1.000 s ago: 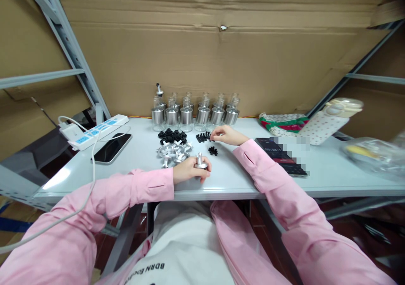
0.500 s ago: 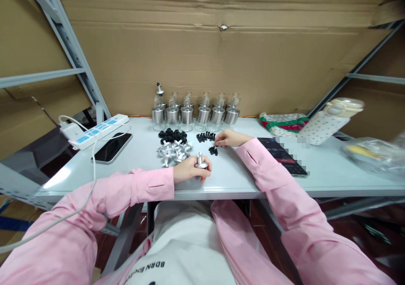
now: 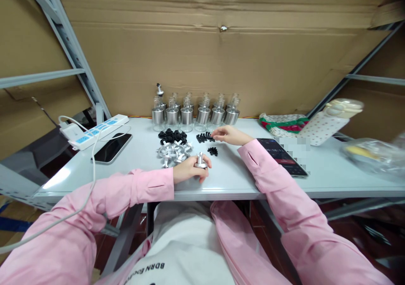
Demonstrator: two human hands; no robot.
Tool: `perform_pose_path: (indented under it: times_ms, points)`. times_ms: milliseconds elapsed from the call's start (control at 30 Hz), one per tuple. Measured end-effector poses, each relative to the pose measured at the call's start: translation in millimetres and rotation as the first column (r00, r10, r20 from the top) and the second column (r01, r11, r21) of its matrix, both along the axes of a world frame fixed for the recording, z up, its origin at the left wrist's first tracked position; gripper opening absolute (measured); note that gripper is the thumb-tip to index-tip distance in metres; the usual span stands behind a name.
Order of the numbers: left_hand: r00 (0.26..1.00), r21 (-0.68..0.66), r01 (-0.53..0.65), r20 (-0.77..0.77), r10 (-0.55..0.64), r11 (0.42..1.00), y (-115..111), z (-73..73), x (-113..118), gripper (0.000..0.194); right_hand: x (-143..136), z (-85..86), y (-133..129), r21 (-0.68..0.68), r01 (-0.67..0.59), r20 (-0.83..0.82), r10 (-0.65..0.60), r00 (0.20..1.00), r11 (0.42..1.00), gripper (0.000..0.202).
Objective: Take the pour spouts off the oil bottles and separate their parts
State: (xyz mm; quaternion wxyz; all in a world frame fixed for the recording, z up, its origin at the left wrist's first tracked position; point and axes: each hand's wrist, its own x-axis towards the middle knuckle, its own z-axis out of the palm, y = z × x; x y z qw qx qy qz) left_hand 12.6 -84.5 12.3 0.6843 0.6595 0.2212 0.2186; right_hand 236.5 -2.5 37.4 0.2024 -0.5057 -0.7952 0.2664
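My left hand (image 3: 190,169), near the front edge of the table, is closed around a silver metal pourer spout (image 3: 200,161), which stands upright with its flange between the fingers. My right hand (image 3: 230,135) reaches over a row of small black stopper-like parts (image 3: 204,137). Its fingers are stretched out, with the tips at the right end of that row. Just below lies a cluster of smaller black pieces (image 3: 212,151). Left of these are a pile of silver pourer parts (image 3: 172,151) and a heap of black ribbed stoppers (image 3: 172,136).
Several glass bottles with metal sleeves (image 3: 202,115) line the back; one carries a fitted pourer (image 3: 160,90). A phone (image 3: 112,148) and a power strip (image 3: 99,131) are at left. On the right are a tablet-like device (image 3: 283,157), a dotted bottle (image 3: 327,122) and a plastic bag (image 3: 376,156).
My right hand has moved up and slightly left, from beside the small black cluster to the row of black parts, and its fingers have straightened. The left hand has barely moved.
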Motion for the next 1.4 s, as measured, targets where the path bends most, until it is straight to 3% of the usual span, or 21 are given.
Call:
perform_pose_path:
  times_ms: [67, 167, 200, 267, 400, 533, 733, 867, 967, 1033, 1100, 1167, 1233, 1267, 1333, 1400]
  points:
    - [0.999, -0.049, -0.011, 0.048, 0.014, 0.999, 0.7, -1.4, -0.2, 0.030, -10.9, 4.7, -9.3, -0.078, -0.192, -0.159, 0.178, 0.971, 0.978, 0.033]
    - [0.998, -0.066, 0.009, 0.061, -0.005, 0.998, 2.4, -3.2, -1.1, 0.027, -30.2, 7.7, -24.1, -0.217, -0.536, -0.346, 0.449, 0.824, 0.816, 0.039]
    - [0.999, -0.052, 0.027, 0.044, -0.024, 0.998, 2.9, -3.4, -1.5, 0.022, -35.7, 7.3, -27.8, -0.216, -0.587, -0.384, 0.485, 0.786, 0.780, 0.038]
    - [0.999, -0.047, 0.035, 0.030, -0.033, 0.998, 3.3, -3.3, -2.1, 0.022, -43.8, 5.2, -32.4, -0.175, -0.620, -0.438, 0.504, 0.745, 0.765, 0.033]
    - [0.995, -0.095, -0.011, 0.094, 0.020, 0.995, 0.9, -2.8, -1.0, 0.037, -48.7, 2.5, -33.9, -0.130, -0.598, -0.518, 0.460, 0.721, 0.791, 0.021]
    - [0.994, -0.105, -0.073, 0.077, 0.081, 0.992, -3.5, -4.3, 1.4, 0.048, -44.5, 5.2, -31.8, -0.152, -0.585, -0.540, 0.429, 0.724, 0.796, 0.021]
    - [0.992, -0.241, -0.108, 0.039, 0.120, 0.965, -1.2, 1.8, -2.8, 0.046, -35.0, 8.5, -29.8, -0.167, -0.455, -0.554, 0.298, 0.777, 0.875, 0.027]
    - [0.997, -0.293, -0.067, 0.003, 0.071, 0.954, 5.9, 14.4, -9.1, 0.044, -38.8, 14.0, -40.7, -0.095, -0.403, -0.495, 0.309, 0.812, 0.910, 0.028]
    - [0.997, -0.232, -0.070, -0.038, 0.063, 0.970, -3.6, 20.6, -18.3, 0.043, -41.4, 20.1, -64.6, 0.047, -0.309, -0.427, 0.299, 0.854, 0.950, 0.026]
    - [0.998, -0.183, -0.043, -0.052, 0.034, 0.982, -21.7, 22.3, -29.2, 0.041, -39.8, 23.7, -88.4, 0.142, -0.223, -0.417, 0.263, 0.870, 0.964, 0.023]
    - [0.995, -0.103, 0.067, -0.064, -0.074, 0.992, -45.9, 22.1, -44.2, 0.037, -36.0, 26.2, -116.3, 0.180, -0.199, -0.379, 0.255, 0.889, 0.963, 0.020]
    - [0.976, -0.035, 0.197, -0.092, -0.199, 0.980, -71.0, 18.7, -62.5, 0.030, -31.3, 26.7, -145.2, 0.175, -0.187, -0.317, 0.235, 0.919, 0.967, 0.019]
    - [0.939, 0.028, 0.328, -0.118, -0.323, 0.944, -93.2, 9.4, -83.0, 0.027, -25.7, 22.8, -172.7, 0.049, -0.230, -0.242, 0.235, 0.941, 0.972, 0.022]
    - [0.951, 0.014, 0.294, -0.105, -0.291, 0.956, -103.3, 1.8, -94.1, 0.029, -21.6, 17.8, -185.7, -0.059, -0.249, -0.188, 0.234, 0.954, 0.967, 0.024]
    - [0.989, -0.054, 0.082, -0.119, -0.088, 0.995, -122.6, -19.8, -118.6, 0.033, -8.1, -1.4, -210.4, -0.253, -0.199, -0.066, 0.188, 0.980, 0.947, 0.029]
    - [0.944, -0.043, -0.192, -0.282, 0.173, 0.980, -141.8, -48.4, -146.5, 0.033, 15.7, -35.8, -234.5, -0.355, -0.057, 0.012, 0.065, 0.998, 0.933, 0.035]
